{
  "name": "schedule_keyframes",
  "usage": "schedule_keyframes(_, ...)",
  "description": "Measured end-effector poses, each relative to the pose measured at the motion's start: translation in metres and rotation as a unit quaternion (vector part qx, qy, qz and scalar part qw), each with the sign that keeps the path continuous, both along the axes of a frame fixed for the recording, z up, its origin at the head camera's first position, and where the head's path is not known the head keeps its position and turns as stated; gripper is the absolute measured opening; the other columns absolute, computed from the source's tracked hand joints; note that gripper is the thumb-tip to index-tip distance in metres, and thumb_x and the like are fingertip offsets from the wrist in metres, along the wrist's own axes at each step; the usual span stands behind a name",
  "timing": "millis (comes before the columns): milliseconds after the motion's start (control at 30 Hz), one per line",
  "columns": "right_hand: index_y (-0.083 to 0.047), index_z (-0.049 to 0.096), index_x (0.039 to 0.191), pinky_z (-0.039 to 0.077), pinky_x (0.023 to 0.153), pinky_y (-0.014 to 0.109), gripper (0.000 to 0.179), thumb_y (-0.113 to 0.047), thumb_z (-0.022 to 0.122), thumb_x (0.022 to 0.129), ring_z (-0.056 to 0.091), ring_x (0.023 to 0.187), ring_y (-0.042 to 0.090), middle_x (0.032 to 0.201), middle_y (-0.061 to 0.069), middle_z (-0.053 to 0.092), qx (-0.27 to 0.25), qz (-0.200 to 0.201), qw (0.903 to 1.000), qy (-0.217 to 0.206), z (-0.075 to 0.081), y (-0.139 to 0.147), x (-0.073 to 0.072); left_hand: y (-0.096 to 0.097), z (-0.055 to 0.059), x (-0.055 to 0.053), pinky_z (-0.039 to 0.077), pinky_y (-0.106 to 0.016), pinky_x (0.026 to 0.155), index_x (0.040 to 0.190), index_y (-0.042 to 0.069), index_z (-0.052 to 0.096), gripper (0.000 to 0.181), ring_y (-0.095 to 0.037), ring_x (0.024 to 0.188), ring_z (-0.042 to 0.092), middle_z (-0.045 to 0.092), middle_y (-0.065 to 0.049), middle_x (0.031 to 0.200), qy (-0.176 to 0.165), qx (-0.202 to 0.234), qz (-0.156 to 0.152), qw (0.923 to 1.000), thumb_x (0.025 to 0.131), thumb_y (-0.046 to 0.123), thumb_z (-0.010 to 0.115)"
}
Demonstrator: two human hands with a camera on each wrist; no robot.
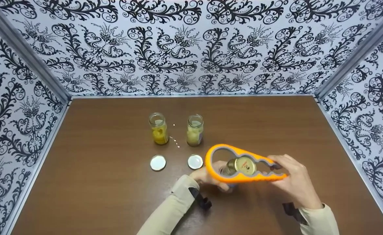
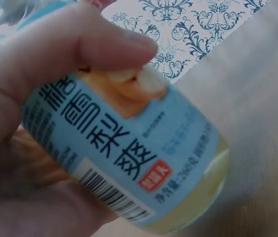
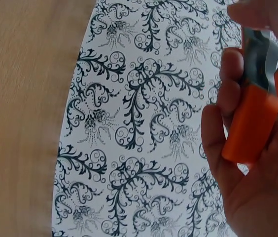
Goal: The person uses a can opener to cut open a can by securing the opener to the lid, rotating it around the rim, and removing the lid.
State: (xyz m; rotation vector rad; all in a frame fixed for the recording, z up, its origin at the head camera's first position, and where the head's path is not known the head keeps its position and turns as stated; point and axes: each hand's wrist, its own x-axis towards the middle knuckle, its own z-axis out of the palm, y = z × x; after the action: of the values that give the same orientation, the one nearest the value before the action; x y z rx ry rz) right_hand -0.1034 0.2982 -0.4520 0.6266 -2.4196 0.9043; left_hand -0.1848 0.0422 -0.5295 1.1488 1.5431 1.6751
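Note:
My left hand (image 1: 212, 178) grips a glass jar with a blue label (image 2: 129, 143), tilted, its thumb lying across the label in the left wrist view. The jar's gold lid (image 1: 246, 165) faces up toward the head camera. In my right hand (image 1: 294, 178) is an orange jar opener (image 1: 208, 161) with grey scalloped inner edges, held by its handle ends. From the head view, its two arms frame the gold lid. The right wrist view shows fingers wrapped about an orange handle (image 3: 252, 126).
Two open glass jars stand farther back, one with yellow contents (image 1: 160, 134), one with pale contents (image 1: 194, 133). In front of them lie a white lid (image 1: 158, 162) and another lid (image 1: 195, 161). Small white bits lie between the jars. Patterned walls (image 1: 191, 49) enclose the brown table (image 1: 96, 147).

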Motion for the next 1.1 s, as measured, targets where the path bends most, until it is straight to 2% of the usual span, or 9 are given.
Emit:
schedule_keyframes(133,-0.007,0.072,0.100,0.043,0.072,0.010,0.052,0.003,0.088,0.052,0.059,0.076,0.005,0.087,-0.004,0.065,-0.030,-0.029,0.9991,-0.012,0.000,0.005,0.005,0.004,0.003,-0.001,0.050,-0.024,0.080,0.117,-0.013,0.055,0.056,-0.007,0.084,0.058,0.064,-0.004,0.100,-0.067,-0.039,0.034,0.9964,0.065,-0.019,0.073)
schedule_keyframes(200,-0.005,0.072,0.101,0.043,0.072,0.009,0.053,0.006,0.087,0.051,0.059,0.076,0.004,0.086,-0.003,0.066,-0.042,-0.040,0.9982,-0.017,0.000,0.008,0.006,0.009,0.005,-0.003,0.052,-0.024,0.073,0.116,-0.011,0.057,0.054,-0.008,0.079,0.061,0.065,-0.001,0.096,-0.081,-0.065,0.061,0.9927,0.065,-0.021,0.073)
schedule_keyframes(267,-0.005,0.072,0.100,0.045,0.071,0.010,0.054,0.010,0.085,0.050,0.059,0.075,0.003,0.084,-0.002,0.065,-0.053,-0.055,0.9966,-0.030,-0.001,0.010,0.007,0.012,0.007,-0.007,0.051,-0.024,0.073,0.112,-0.008,0.059,0.051,-0.009,0.077,0.060,0.064,0.001,0.092,-0.074,-0.077,0.085,0.9906,0.064,-0.021,0.073)
schedule_keyframes(433,-0.005,0.071,0.099,0.046,0.068,0.009,0.054,0.016,0.082,0.051,0.059,0.076,0.001,0.083,-0.003,0.064,-0.077,-0.104,0.9885,-0.078,-0.002,0.016,0.012,0.016,0.004,-0.020,0.045,-0.023,0.085,0.107,-0.003,0.064,0.050,-0.007,0.084,0.056,0.063,0.005,0.092,0.000,-0.090,0.132,0.9872,0.061,-0.015,0.080)
schedule_keyframes(533,-0.006,0.072,0.098,0.045,0.070,0.009,0.052,0.016,0.081,0.052,0.059,0.076,0.001,0.084,-0.002,0.064,-0.082,-0.124,0.9848,-0.090,-0.005,0.020,0.015,0.017,-0.001,-0.027,0.046,-0.024,0.084,0.107,-0.003,0.063,0.051,-0.008,0.084,0.056,0.063,0.004,0.091,0.000,-0.078,0.137,0.9876,0.060,-0.016,0.080)
schedule_keyframes(700,-0.008,0.072,0.097,0.046,0.069,0.008,0.051,0.015,0.081,0.052,0.059,0.075,0.000,0.084,-0.003,0.064,-0.078,-0.142,0.9819,-0.099,-0.013,0.027,0.020,0.020,-0.008,-0.034,0.047,-0.024,0.081,0.112,-0.005,0.060,0.057,-0.011,0.084,0.056,0.062,0.002,0.092,-0.056,-0.057,0.141,0.9867,0.059,-0.021,0.076)
schedule_keyframes(867,-0.008,0.071,0.098,0.047,0.066,0.009,0.051,0.015,0.081,0.053,0.060,0.074,-0.001,0.085,-0.001,0.065,-0.076,-0.155,0.9793,-0.106,-0.017,0.031,0.026,0.022,-0.011,-0.040,0.047,-0.024,0.078,0.113,-0.005,0.060,0.059,-0.013,0.082,0.057,0.062,0.001,0.092,-0.085,-0.063,0.150,0.9831,0.058,-0.022,0.075)
schedule_keyframes(1033,-0.009,0.072,0.098,0.047,0.067,0.009,0.051,0.015,0.082,0.054,0.060,0.075,0.001,0.086,0.000,0.065,-0.072,-0.162,0.9778,-0.111,-0.019,0.034,0.028,0.023,-0.013,-0.045,0.050,-0.026,0.074,0.111,-0.006,0.058,0.055,-0.015,0.078,0.059,0.063,-0.002,0.089,-0.127,-0.039,0.143,0.9808,0.060,-0.025,0.069)
schedule_keyframes(1100,-0.009,0.072,0.098,0.046,0.067,0.008,0.051,0.015,0.082,0.054,0.060,0.075,0.001,0.087,0.000,0.065,-0.071,-0.163,0.9777,-0.111,-0.020,0.035,0.029,0.024,-0.013,-0.048,0.050,-0.025,0.074,0.109,-0.006,0.058,0.054,-0.015,0.079,0.059,0.063,-0.002,0.089,-0.124,-0.036,0.150,0.9803,0.060,-0.025,0.068)
